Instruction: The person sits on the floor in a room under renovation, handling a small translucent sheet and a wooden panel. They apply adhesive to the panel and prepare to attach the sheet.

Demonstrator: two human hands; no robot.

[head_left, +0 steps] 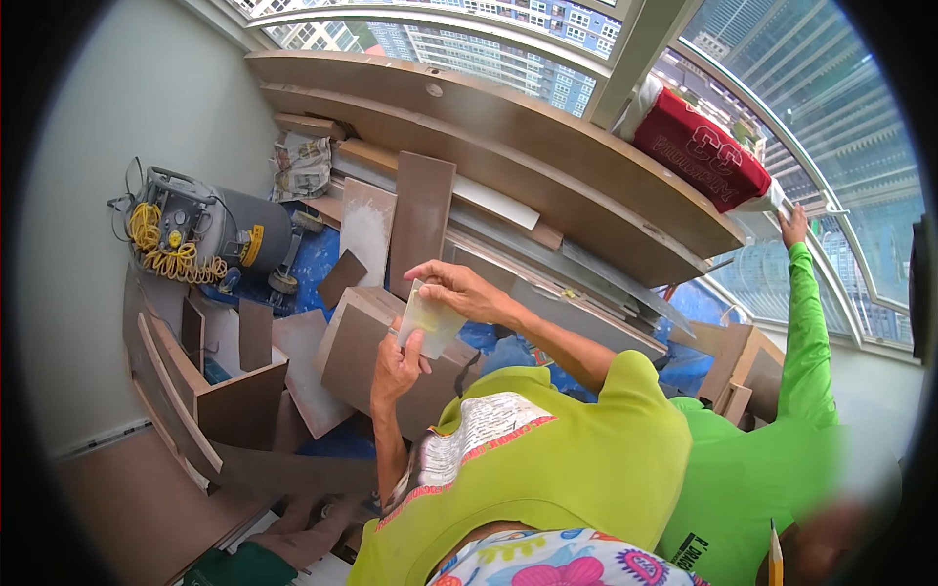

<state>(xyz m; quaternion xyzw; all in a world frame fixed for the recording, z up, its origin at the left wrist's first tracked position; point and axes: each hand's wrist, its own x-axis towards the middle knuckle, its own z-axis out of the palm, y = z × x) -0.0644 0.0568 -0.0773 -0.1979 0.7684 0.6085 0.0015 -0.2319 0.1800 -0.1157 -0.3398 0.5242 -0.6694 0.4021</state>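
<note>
A small translucent sheet (433, 324) with a yellowish patch is held up between the person's two hands, and both touch it. The left hand (395, 369) is at the sheet's lower-left side, gripping it with the thumb over the near face and fingers at the left edge. The right hand (457, 295) reaches in from the sheet's upper right, its fingers bent over the top part; whether they pinch or only rest there, I cannot tell. Neither hand is clearly nearer. The sheet is about as tall as wide, so no long axis stands out; its left edge runs from the right fingers down toward the left hand, slightly tilted. Beyond the sheet is a brown board (360, 337); left of it, well apart, a compressor (259, 227); far to its upper right, a co-worker's hand (793, 227) beside a red cloth (699, 146).
</note>
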